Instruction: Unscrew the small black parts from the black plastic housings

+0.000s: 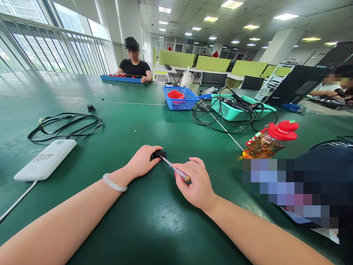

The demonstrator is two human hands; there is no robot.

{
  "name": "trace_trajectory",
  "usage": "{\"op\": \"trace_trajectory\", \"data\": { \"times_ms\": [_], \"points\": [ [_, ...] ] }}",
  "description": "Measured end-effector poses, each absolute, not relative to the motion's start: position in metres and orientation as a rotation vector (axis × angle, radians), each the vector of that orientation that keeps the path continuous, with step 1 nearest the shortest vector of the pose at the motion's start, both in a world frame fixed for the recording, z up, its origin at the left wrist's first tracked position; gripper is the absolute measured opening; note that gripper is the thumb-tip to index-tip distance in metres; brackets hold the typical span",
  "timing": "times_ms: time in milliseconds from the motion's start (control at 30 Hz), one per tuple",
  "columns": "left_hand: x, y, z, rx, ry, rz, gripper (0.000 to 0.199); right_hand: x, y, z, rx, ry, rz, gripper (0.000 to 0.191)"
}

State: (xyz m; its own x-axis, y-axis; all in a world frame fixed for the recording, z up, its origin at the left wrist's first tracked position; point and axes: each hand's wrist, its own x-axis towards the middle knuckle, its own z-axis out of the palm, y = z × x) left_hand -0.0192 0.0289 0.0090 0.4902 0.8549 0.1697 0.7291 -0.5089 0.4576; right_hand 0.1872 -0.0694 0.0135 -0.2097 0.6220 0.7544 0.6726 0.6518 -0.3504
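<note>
A small black block [158, 154] rests on the green table [121, 221] near the middle of the view. My left hand [143, 160] grips it from the left, fingers behind and thumb in front. My right hand [196, 181] is closed around the handle of a screwdriver [179, 172], just right of the block. The screwdriver slants up to the left, and its tip touches the top of the block or lies right over it. A pale bracelet [114, 183] circles my left wrist.
On the left lie a white power bank [46, 159] and a looped black cable [68, 116]. Beyond my hands are a blue basket [180, 103] and a green basket [234, 115] with cables. A red-lidded bottle [268, 141] lies right. A person [135, 66] sits across the table.
</note>
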Motion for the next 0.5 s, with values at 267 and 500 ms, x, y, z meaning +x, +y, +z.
{"op": "trace_trajectory", "data": {
  "times_ms": [267, 500],
  "points": [
    [-0.0193, 0.0287, 0.0073, 2.438, 1.318, 0.559, 0.045, 0.1855, -0.0677, 0.0083, -1.084, -1.946, -0.040, 0.018],
    [-0.0195, 0.0278, 0.0084, 2.419, 1.336, 0.553, 0.046, 0.1858, -0.0687, 0.0102, -1.075, -1.927, -0.065, 0.018]
  ]
}}
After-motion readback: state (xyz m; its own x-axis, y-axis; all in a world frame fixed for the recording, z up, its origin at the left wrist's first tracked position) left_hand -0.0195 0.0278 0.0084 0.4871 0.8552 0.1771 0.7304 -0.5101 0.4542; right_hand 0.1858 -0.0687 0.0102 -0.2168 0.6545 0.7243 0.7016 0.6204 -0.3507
